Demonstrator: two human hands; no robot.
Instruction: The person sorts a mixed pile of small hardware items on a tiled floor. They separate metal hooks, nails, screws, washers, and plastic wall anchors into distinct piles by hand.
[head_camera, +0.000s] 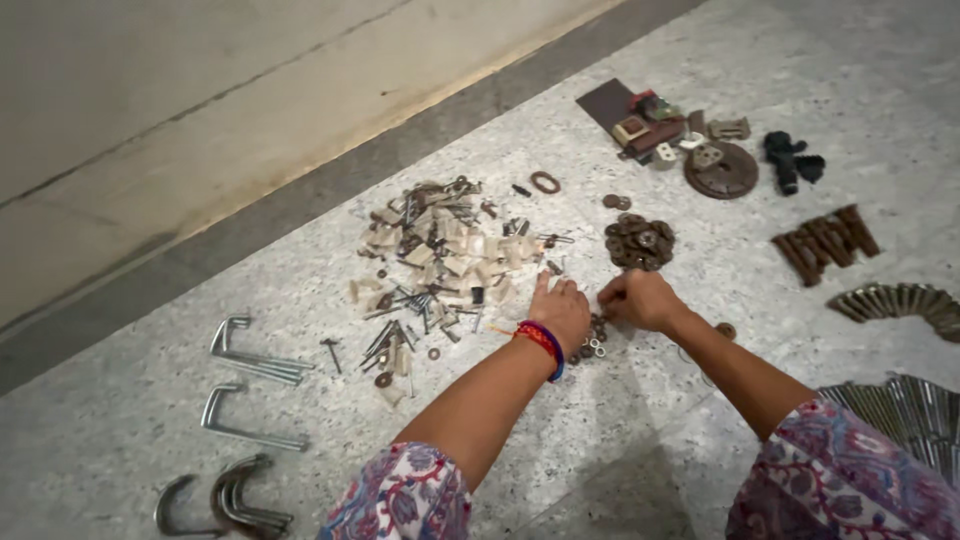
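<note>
My left hand (560, 308) rests palm down on the speckled floor at the right edge of a mixed pile of screws, nails and pale plastic plugs (440, 262). Its fingers are together and a red and blue thread band circles the wrist. My right hand (638, 300) is just to its right, fingers curled over a small cluster of nuts and washers (592, 345). Whether it pinches one of them is hidden. A heap of rusty washers (638, 242) lies just beyond the right hand.
Bent metal hooks (250, 360) lie at the left. Rusty bolts (826, 242), a fan of long bolts (900, 300) and another metal bundle (915, 410) sit at the right. Assorted rusty parts and a round disc (720, 168) lie far right. A wall base (200, 130) runs along the back.
</note>
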